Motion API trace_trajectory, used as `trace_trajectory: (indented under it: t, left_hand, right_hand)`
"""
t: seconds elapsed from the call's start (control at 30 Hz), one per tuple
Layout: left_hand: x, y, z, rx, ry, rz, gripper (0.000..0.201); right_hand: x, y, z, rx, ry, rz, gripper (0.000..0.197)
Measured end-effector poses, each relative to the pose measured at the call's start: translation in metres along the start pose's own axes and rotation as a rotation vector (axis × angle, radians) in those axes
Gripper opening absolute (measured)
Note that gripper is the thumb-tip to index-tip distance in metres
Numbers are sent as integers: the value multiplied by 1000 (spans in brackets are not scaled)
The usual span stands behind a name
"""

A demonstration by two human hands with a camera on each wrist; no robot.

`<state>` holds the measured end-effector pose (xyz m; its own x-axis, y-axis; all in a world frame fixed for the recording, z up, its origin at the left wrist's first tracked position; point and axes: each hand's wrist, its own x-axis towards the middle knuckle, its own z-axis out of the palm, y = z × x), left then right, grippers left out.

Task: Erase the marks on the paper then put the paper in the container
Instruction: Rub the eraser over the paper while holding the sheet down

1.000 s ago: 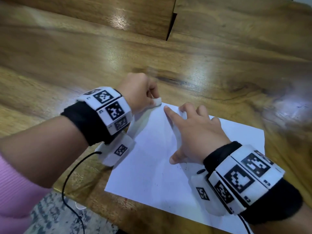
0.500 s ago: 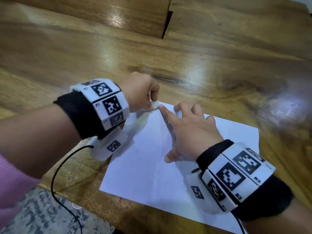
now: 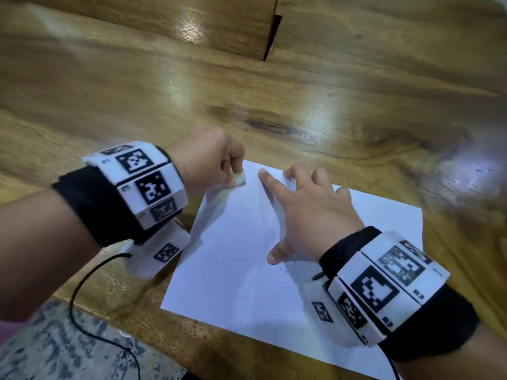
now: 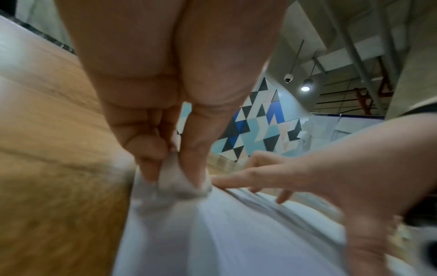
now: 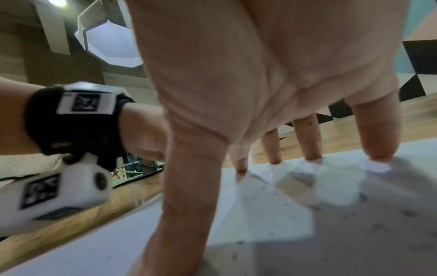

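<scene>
Paper, a white rectangular sheet [image 3: 227, 259], is lying flat on the glossy brown wooden desk [image 3: 137, 86], near the desk's near edge. Left hand [image 3: 211, 163] is curling into a fist and pinching a small white block eraser [image 3: 238, 179] between thumb and fingers, pressing it onto the sheet's far left corner; left wrist view is showing the eraser [image 4: 182, 183] squeezed between thumb and fingertips, touching the paper [image 4: 212, 233]. Right hand [image 3: 312, 215] is lying spread on the sheet, fingers straight and splayed, fingertips [image 5: 378, 158] and thumb pressing down on the paper [image 5: 307, 233], holding it flat. Index fingertip is sitting just beside the eraser, not touching it. Small dark specks are scattering over the sheet near the right wrist. Both wrists are wearing black bands with white marker blocks [image 3: 148, 182]. Thin black cable [image 3: 82, 311] is hanging from the left wrist off the desk edge. Container is not showing in any view.
</scene>
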<state>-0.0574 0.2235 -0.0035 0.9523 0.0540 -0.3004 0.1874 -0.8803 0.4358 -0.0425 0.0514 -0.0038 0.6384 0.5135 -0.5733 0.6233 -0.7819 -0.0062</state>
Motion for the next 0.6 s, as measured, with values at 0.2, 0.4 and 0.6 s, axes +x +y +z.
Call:
trace_trajectory:
  t: [0.2,0.4,0.6]
  left_hand:
    - [-14,-4,-8,-62,-239,-50,21]
    - [9,-3,-4,-122,2,-62,13]
    - [6,-2,-2,-86,33,-60,11]
  right_hand:
    - [0,-1,0,5,6,-5,124]
    - [-1,-1,0,-4,7,-20,123]
    - [4,1,-6,101,107,-127,104]
